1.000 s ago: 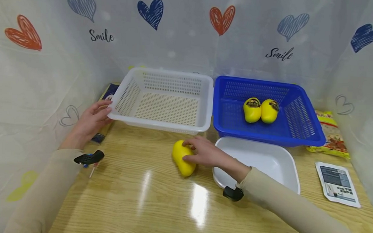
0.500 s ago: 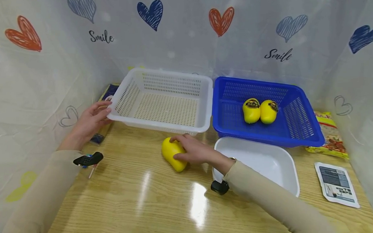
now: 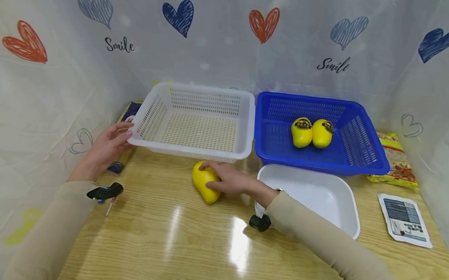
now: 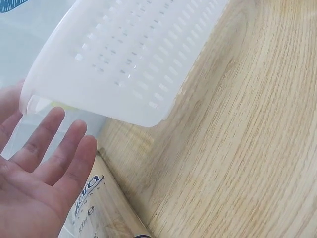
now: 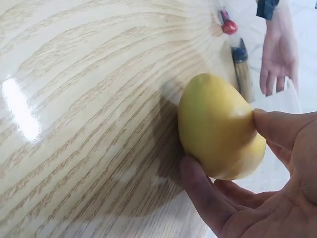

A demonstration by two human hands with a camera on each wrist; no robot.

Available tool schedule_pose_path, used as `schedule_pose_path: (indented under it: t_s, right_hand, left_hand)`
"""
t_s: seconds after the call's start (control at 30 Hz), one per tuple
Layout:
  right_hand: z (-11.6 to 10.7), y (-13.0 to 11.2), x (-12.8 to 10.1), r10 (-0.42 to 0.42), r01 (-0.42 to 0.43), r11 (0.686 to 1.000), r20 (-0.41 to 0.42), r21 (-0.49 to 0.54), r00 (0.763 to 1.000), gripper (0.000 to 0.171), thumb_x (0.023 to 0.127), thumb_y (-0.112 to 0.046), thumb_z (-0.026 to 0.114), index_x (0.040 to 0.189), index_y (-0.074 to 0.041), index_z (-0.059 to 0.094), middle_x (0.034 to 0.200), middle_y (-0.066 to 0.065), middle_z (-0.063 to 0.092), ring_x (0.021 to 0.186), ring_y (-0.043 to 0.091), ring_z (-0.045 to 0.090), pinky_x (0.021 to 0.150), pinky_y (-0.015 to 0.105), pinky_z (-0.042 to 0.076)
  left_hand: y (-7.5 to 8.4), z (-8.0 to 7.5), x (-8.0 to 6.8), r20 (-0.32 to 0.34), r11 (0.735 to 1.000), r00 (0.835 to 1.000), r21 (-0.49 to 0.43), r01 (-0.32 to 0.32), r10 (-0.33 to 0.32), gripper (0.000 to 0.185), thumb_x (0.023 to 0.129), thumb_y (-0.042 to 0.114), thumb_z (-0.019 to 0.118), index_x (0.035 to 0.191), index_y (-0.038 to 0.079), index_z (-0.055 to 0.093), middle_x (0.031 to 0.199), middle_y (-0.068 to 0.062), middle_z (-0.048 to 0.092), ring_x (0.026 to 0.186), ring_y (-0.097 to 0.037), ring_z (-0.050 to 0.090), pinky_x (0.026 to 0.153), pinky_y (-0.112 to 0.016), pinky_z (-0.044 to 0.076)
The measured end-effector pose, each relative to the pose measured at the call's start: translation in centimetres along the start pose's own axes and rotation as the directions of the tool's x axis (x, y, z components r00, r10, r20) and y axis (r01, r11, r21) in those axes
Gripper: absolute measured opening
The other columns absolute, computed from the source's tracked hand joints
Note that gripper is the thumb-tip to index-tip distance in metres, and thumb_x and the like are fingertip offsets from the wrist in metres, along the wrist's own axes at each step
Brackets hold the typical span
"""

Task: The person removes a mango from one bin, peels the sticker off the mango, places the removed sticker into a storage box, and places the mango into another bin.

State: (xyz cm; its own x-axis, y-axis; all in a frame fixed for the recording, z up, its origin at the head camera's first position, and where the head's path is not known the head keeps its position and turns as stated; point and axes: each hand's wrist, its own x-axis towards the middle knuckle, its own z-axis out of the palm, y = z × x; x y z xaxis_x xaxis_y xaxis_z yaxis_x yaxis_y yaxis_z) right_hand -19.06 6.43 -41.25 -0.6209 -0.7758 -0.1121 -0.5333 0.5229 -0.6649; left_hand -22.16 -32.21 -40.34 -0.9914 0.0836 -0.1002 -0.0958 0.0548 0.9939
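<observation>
Head view: a person works at a wooden table (image 3: 160,241); places below are given from the white basket (image 3: 199,120).
Right hand: the right hand (image 3: 230,183) grips a yellow mango (image 3: 203,185), fingers and thumb curled round it.
Mango: it lies on the table just in front of the white basket's near wall, close to the middle of that wall.
Right wrist view: thumb on top of the mango (image 5: 218,126), a finger under its near side, the fruit resting on the wood.
Left hand: the left hand (image 3: 105,145) sits at the white basket's left near corner, fingers straight and spread, tips at the rim.
Left wrist view: the left hand's fingers (image 4: 54,158) lie just beside the basket's corner (image 4: 124,64); contact cannot be told.
Blue basket: the blue basket (image 3: 359,160) stands touching the white basket's right side and holds two labelled mangoes (image 3: 312,132) side by side.
White tray: the white tray (image 3: 342,195) lies in front of the blue basket, right of the held mango.
Packets: a printed sachet (image 3: 404,220) and a yellow snack bag (image 3: 396,158) lie far right of the white basket.
</observation>
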Motion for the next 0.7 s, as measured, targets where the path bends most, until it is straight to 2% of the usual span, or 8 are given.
schedule_pose_path:
  t_s: [0.13, 0.37, 0.6, 0.7]
  right_hand:
    - [0.0, 0.1, 0.0, -0.034, 0.034, 0.999, -0.004, -0.018, 0.999, 0.046, 0.097, -0.019, 0.058, 0.14, -0.011, 0.045, 0.138, 0.015, 0.052, 0.122, 0.029, 0.049, 0.102, 0.043, 0.04]
    - [0.1, -0.3, 0.4, 0.006, -0.006, 1.0, 0.006, 0.015, 1.0, 0.047, 0.096, -0.023, 0.059, 0.14, -0.014, 0.046, 0.136, 0.014, 0.054, 0.118, 0.027, 0.051, 0.099, 0.042, 0.041]
    - [0.3, -0.3, 0.2, -0.006, 0.006, 1.0, -0.006, 0.021, 1.0, 0.043, 0.098, -0.02, 0.058, 0.138, -0.011, 0.045, 0.136, 0.015, 0.053, 0.118, 0.028, 0.051, 0.1, 0.042, 0.041]
    - [0.3, -0.3, 0.1, -0.01, 0.01, 1.0, 0.009, 0.018, 1.0, 0.044, 0.099, -0.019, 0.057, 0.141, -0.013, 0.044, 0.139, 0.014, 0.051, 0.122, 0.027, 0.05, 0.103, 0.043, 0.04]
  left_hand:
    - [-0.2, -0.3, 0.2, 0.033, 0.999, 0.999, -0.048, -0.016, 0.018, 0.039, 0.1, 0.022, 0.055, 0.138, 0.013, 0.049, 0.142, -0.006, 0.04, 0.11, -0.012, 0.054, 0.087, -0.024, 0.053]
    - [-0.6, -1.4, -0.1, 0.078, 0.988, 0.995, -0.144, -0.049, 0.061, 0.032, 0.102, 0.013, 0.051, 0.134, 0.01, 0.053, 0.131, -0.001, 0.051, 0.105, -0.012, 0.062, 0.088, -0.029, 0.053]
    - [-0.5, -1.5, 0.2, 0.113, 0.992, 0.993, -0.126, -0.023, 0.037, 0.036, 0.102, 0.01, 0.051, 0.137, 0.008, 0.051, 0.135, -0.004, 0.046, 0.111, -0.014, 0.056, 0.091, -0.029, 0.052]
    - [-0.4, -1.4, 0.4, 0.113, 0.991, 0.993, -0.131, -0.029, 0.043, 0.035, 0.101, 0.01, 0.052, 0.136, 0.008, 0.053, 0.134, -0.004, 0.047, 0.11, -0.014, 0.057, 0.09, -0.029, 0.052]
